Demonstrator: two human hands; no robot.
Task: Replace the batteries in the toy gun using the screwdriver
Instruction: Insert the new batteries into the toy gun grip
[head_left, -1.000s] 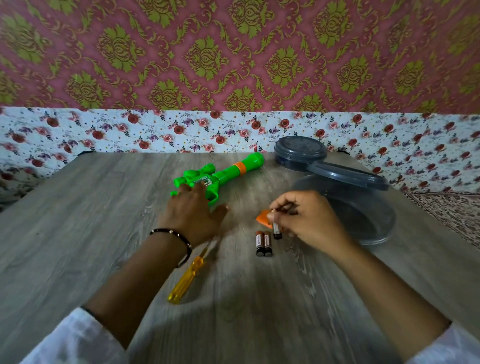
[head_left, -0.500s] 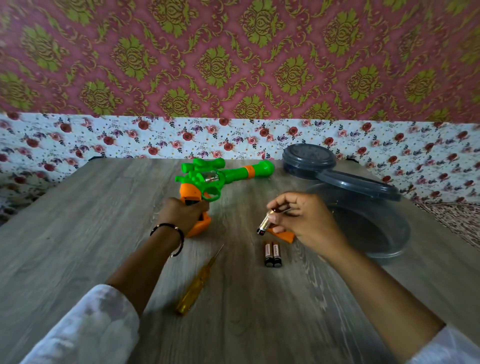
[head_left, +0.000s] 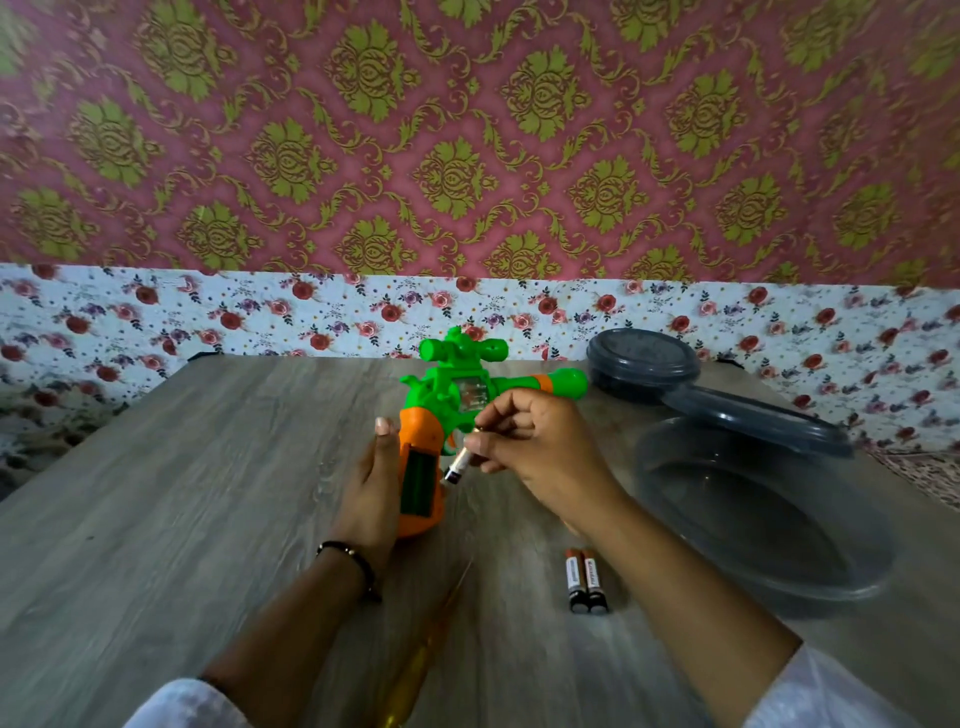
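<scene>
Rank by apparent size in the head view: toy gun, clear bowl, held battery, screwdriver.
1. Clear bowl
2. Toy gun
3. Screwdriver, blurred and nearer the camera, so its rank against the gun is unsure
4. Held battery

Both arms are showing bare from approx mid-forearm down. Left hand (head_left: 371, 486) is wearing a thin dark bracelet (head_left: 349, 558) w/ small beads just behind it, at the wrist. White sleeves (head_left: 187, 704) are bunching well behind both hands; right hand (head_left: 540, 441) is wearing nothing.
</scene>
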